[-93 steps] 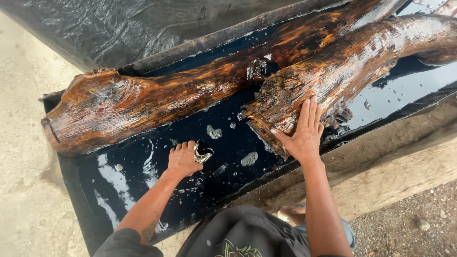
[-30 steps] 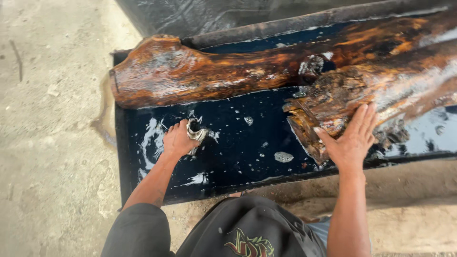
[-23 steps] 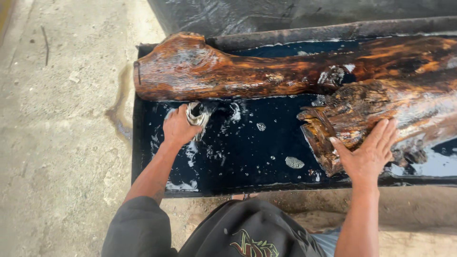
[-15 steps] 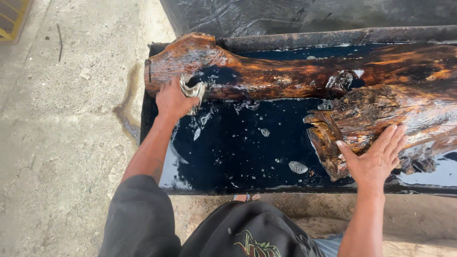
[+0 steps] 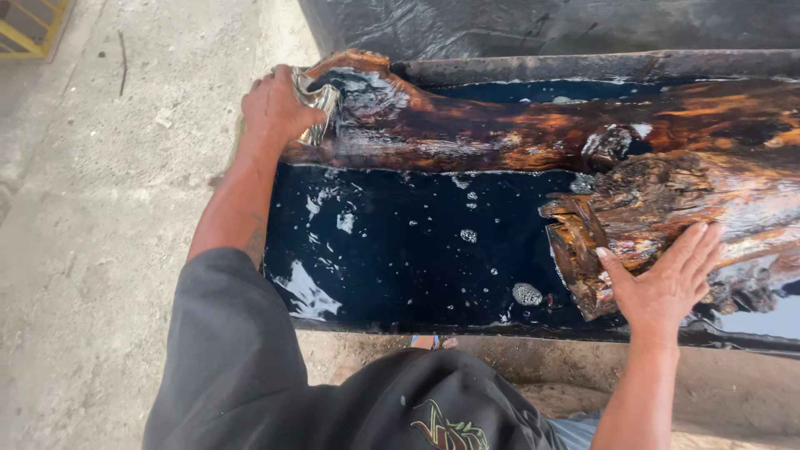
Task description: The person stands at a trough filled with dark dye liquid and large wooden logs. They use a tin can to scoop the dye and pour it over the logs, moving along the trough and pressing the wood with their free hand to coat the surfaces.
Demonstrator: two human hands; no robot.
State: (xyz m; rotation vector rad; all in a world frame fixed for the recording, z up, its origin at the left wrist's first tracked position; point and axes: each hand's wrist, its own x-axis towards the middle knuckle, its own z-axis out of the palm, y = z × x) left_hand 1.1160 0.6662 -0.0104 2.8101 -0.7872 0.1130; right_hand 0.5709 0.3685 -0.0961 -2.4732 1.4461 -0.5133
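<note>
My left hand point(image 5: 275, 104) grips a small shiny metal cup point(image 5: 315, 108) and tips it over the left end of a long wet reddish-brown log point(image 5: 500, 137), with liquid running over the wood. My right hand point(image 5: 667, 279) rests flat, fingers spread, on the cut end of a second, rougher log point(image 5: 667, 208) at the right. Both logs lie in a trough lined with black plastic point(image 5: 292, 321) that holds dark liquid point(image 5: 417, 242) with a few bubbles.
Bare concrete floor point(image 5: 100, 208) spreads to the left of the trough. Black plastic sheeting point(image 5: 542, 25) rises behind it. A yellow frame point(image 5: 29, 29) shows at the top left corner. My dark shirt fills the bottom of the view.
My left hand has lifted the cup out of the dark liquid and carried it up to the left end of the long log. The right hand stays on the rough log.
</note>
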